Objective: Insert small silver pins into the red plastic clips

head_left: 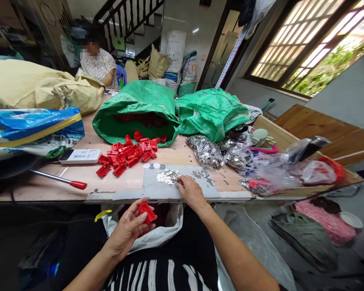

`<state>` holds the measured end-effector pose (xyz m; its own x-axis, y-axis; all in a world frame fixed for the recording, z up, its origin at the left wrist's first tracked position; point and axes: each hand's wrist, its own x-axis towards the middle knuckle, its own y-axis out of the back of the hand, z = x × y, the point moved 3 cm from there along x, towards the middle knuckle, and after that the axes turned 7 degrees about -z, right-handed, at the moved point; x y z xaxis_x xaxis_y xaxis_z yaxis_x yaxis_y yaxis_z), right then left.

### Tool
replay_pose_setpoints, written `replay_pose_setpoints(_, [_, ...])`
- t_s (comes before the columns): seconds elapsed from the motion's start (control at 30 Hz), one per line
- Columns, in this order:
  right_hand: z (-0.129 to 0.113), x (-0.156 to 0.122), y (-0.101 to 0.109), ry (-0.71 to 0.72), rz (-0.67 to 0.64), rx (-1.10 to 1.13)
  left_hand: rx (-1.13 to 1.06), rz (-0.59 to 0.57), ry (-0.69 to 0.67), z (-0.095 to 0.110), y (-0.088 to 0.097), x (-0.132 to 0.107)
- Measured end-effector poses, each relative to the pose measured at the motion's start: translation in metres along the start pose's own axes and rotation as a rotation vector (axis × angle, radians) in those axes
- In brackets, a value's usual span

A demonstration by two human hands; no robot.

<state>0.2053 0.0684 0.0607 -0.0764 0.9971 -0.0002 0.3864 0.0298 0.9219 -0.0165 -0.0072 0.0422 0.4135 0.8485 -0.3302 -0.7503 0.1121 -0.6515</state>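
My left hand (130, 226) holds a small red plastic piece (147, 212) in its fingers, just below the table's front edge and over a white bag (170, 226) in my lap. My right hand (190, 190) rests on a grey sheet (157, 186) at the table edge, its fingertips pinched at a heap of small shiny metal bits (168, 176). What the fingertips grip is too small to make out. A pile of several red plastic pieces (128, 155) lies further in on the wooden table (48, 182).
An open green sack (136, 109) with more red pieces and a second green sack (210, 111) lie behind. Clear bags of metal parts (206, 151) sit right. A white remote (80, 156), a red-tipped rod (59, 179) and a blue sack (33, 125) lie left. A person (98, 60) sits opposite.
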Motion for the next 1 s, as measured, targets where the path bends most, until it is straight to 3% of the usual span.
replay_pose_setpoints(0.23, [0.005,0.002,0.002,0.026,-0.003,0.043,-0.042,0.022,0.027,0.001,0.003,-0.002])
replay_pose_setpoints(0.43, [0.065,-0.008,0.035,-0.205,0.134,-0.026,-0.017,0.074,0.070,-0.004,0.009,0.000])
replay_pose_setpoints(0.53, [0.085,-0.011,0.044,-0.252,0.147,-0.058,-0.017,0.069,0.091,-0.008,0.007,0.003])
replay_pose_setpoints(0.87, [0.070,0.010,0.026,-0.136,0.069,-0.067,-0.042,0.073,0.084,-0.005,-0.002,0.009])
replay_pose_setpoints(1.0, [0.067,0.015,0.027,-0.086,0.051,-0.062,-0.094,0.000,0.018,0.005,-0.004,0.010])
